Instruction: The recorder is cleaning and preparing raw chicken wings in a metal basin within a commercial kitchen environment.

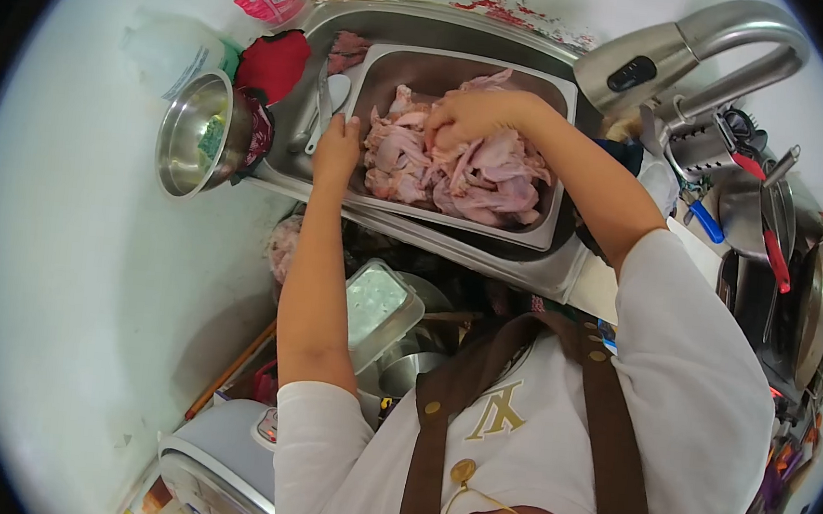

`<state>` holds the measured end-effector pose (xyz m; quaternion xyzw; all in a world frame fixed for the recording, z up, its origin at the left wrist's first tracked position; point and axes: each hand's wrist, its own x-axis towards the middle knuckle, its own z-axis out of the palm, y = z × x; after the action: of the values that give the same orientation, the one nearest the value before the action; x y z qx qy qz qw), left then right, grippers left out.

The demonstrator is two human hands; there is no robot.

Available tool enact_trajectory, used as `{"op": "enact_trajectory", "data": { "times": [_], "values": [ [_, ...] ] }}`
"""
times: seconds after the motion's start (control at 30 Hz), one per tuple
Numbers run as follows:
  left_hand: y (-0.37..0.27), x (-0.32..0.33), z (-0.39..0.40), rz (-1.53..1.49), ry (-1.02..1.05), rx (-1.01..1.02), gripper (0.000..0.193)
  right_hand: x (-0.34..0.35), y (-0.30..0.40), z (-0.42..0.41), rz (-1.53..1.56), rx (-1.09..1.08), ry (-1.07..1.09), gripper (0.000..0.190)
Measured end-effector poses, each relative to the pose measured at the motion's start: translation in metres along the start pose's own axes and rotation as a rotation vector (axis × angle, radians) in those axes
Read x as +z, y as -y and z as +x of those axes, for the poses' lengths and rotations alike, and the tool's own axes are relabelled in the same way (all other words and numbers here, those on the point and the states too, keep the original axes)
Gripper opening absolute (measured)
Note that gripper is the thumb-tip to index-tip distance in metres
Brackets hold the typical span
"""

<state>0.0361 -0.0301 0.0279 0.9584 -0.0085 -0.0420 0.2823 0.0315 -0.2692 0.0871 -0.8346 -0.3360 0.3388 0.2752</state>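
Observation:
A rectangular stainless steel pan (pixel 379 207) filled with raw poultry pieces (pixel 494 180) rests over a metal sink (pixel 427 240). My right hand (pixel 470 117) is down in the raw pieces with bent fingers; its fingertips are partly hidden, so a grip on a piece cannot be made out. My left hand (pixel 338 146) holds the left rim of the pan. Just beyond that hand, a knife (pixel 324 91) and a white-handled utensil (pixel 338 93) lie in the sink, beside the pan.
A steel bowl (pixel 196 135) with a green sponge (pixel 211 141) stands left of the sink, near a red cloth (pixel 274 65). A pull-down faucet (pixel 636 68) arches over the right side. Utensils and pans (pixel 813 310) crowd the right; a plastic container (pixel 379 305) sits below the sink.

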Motion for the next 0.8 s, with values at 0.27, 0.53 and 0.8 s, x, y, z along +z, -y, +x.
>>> {"op": "enact_trajectory", "data": {
  "times": [0.27, 0.53, 0.8],
  "values": [
    [0.005, 0.003, 0.001, -0.007, -0.005, 0.006, 0.047, 0.04, 0.044, -0.094, -0.423, 0.192, -0.366, 0.026],
    [0.021, 0.009, 0.007, -0.155, -0.028, 0.036, 0.047, 0.089, 0.015, -0.051, -0.827, 0.372, -0.226, 0.058],
    [0.005, -0.005, -0.005, -0.215, 0.08, -0.053, 0.046, 0.073, 0.003, 0.026, -0.375, 0.512, -0.595, 0.042]
  ]
}}
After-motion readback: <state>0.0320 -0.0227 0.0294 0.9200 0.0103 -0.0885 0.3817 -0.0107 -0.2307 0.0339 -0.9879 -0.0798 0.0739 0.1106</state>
